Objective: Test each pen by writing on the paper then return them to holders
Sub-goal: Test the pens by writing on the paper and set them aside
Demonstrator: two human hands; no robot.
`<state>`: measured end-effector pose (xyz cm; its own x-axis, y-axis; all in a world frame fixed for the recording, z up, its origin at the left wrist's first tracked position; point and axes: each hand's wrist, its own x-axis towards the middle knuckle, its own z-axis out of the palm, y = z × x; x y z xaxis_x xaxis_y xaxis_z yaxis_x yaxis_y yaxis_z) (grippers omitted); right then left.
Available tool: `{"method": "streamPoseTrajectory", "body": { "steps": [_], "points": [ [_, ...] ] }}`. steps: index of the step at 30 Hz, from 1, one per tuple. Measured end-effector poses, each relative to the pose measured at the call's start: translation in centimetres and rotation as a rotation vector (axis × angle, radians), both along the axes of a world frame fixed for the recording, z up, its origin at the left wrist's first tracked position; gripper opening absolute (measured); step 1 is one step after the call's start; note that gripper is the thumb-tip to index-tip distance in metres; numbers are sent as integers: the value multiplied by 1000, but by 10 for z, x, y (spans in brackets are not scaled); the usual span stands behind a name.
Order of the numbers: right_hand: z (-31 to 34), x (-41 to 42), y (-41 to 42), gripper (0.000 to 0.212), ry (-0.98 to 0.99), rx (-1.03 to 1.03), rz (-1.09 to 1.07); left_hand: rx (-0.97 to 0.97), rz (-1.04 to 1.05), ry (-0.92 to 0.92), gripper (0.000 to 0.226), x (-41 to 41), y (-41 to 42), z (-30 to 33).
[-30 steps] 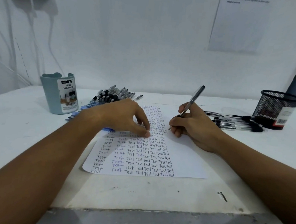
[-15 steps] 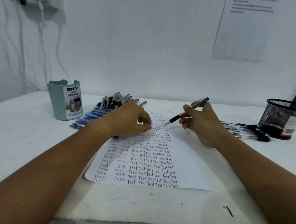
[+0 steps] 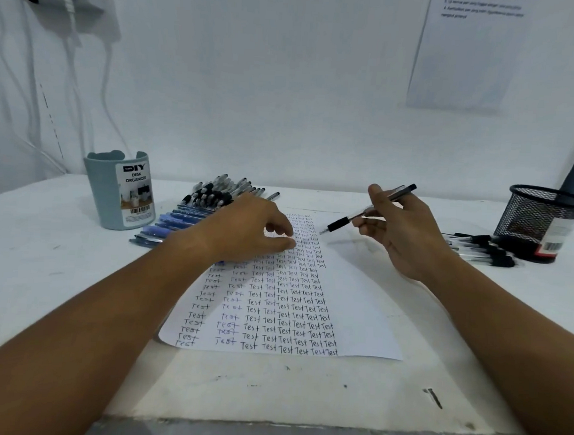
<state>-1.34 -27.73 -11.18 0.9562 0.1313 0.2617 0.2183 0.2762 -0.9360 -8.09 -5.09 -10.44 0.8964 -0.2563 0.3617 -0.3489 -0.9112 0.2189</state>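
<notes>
White desk (image 3: 43,271) set against a pale wall (image 3: 286,84); cables (image 3: 71,56) hang at upper left, a printed sheet (image 3: 463,60) is posted at upper right.

I am looking at white paper (image 3: 357,307) carrying columns of "Test", most in black ink and a few at the left in blue. My right hand (image 3: 408,233) is holding a pen (image 3: 367,211) with a black grip and a grey barrel. A pale blue-grey organizer (image 3: 115,191) is showing a white label with black lettering. A black mesh cup (image 3: 542,214) is standing on the white table (image 3: 44,254). Black-capped pens (image 3: 220,192) and blue pens (image 3: 169,224) are lying together.
</notes>
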Motion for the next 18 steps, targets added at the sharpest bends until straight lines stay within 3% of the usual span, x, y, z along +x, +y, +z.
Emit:
{"method": "streamPoseTrajectory", "body": {
  "steps": [5, 16, 18],
  "points": [
    [-1, -2, 3, 13, -10, -68, 17, -27, -19, -32, 36, 4, -2, -4],
    [-1, -7, 6, 16, -34, -185, 10, -98, -42, -114, 18, 9, -10, -4],
    [-1, -4, 5, 23, -59, -291, -19, -96, -11, -127, 19, 10, -10, -3]
  ]
}}
